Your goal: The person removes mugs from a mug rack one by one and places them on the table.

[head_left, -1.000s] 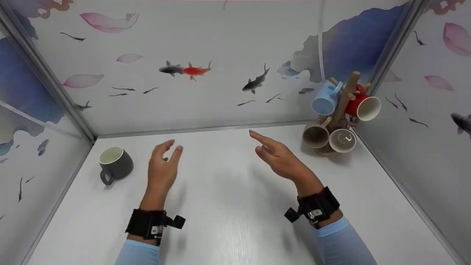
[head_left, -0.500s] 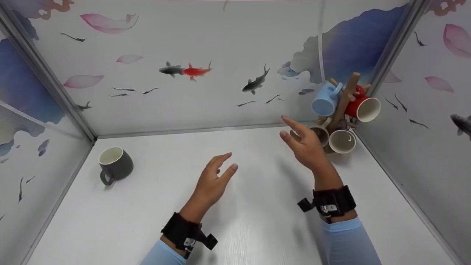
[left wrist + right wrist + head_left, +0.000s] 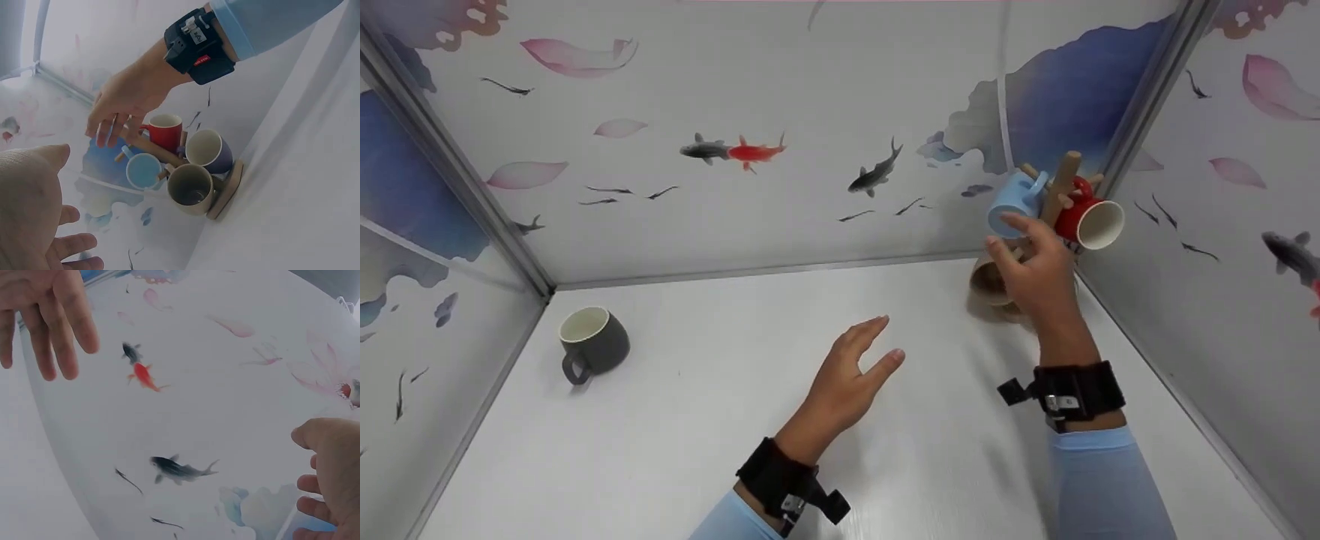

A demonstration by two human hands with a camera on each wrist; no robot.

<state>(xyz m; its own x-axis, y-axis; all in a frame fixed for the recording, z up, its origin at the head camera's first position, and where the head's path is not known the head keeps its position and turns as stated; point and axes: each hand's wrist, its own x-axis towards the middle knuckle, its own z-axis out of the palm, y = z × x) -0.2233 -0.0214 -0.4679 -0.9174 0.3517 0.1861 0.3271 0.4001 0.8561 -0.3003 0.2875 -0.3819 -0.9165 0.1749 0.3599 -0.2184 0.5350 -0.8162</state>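
My right hand point(image 3: 1041, 277) is raised in front of the wooden mug tree point(image 3: 1065, 180), fingers extended and holding nothing. In the head view its fingertips overlap the light blue mug point(image 3: 1011, 201). Beside that hangs a red mug point(image 3: 1093, 222). A brown mug point(image 3: 988, 279) hangs lower, partly behind the hand. The left wrist view also shows a purple-blue mug point(image 3: 220, 160) with a pale inside, hidden by the right hand in the head view. Over the middle of the table, my left hand point(image 3: 851, 375) hovers with thumb and fingers apart, nothing between them.
A dark grey mug point(image 3: 604, 346) stands upright on the white table point(image 3: 675, 450) at the far left. Walls painted with fish and petals enclose the table at the back point(image 3: 780, 217) and both sides. The mug tree stands in the back right corner.
My right hand has moved right to the front of the mug tree. My left hand has swung from near the grey mug toward the table's middle. The mugs have stayed in place.
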